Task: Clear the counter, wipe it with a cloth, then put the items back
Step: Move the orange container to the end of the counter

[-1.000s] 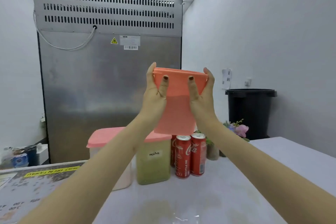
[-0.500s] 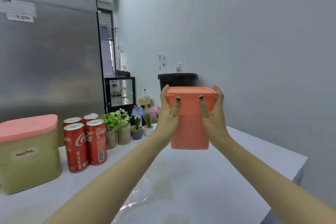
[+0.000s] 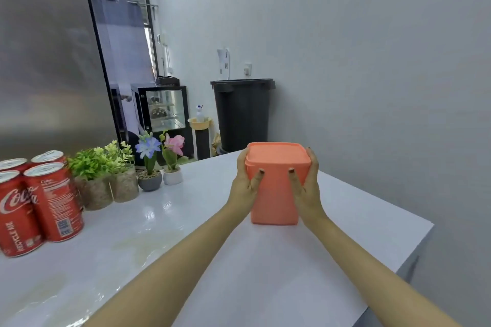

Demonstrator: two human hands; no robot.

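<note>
Head view, starting at the far left: four red cola cans (image 3: 39,202) stand bunched at the back of the counter (image 3: 186,233), close against the steel cabinet (image 3: 47,61), probably so the middle is free. Just beside them are two green plants (image 3: 106,175) in rough woven pots, then two small flower pots (image 3: 160,176), one with a blue bloom and one with a pink, all in a row along the same back edge. In front of that row the surface shines and looks damp, which suggests wiping is done or underway here. Beyond the far end of the counter a black bin (image 3: 243,111) stands on the floor by the wall.

My left hand (image 3: 245,188) grips the left side of the orange container (image 3: 275,194), thumb pressed on the near face and fingers curled round the far side. My right hand (image 3: 309,188) mirrors it on the right. I use both hands because the tub is tall and lidded, and I want it upright. It is out toward the right end of the counter, well apart from the cans and plants. Its base is at the surface or just above; I cannot tell which. To its right the counter is bare to the edge.
</note>
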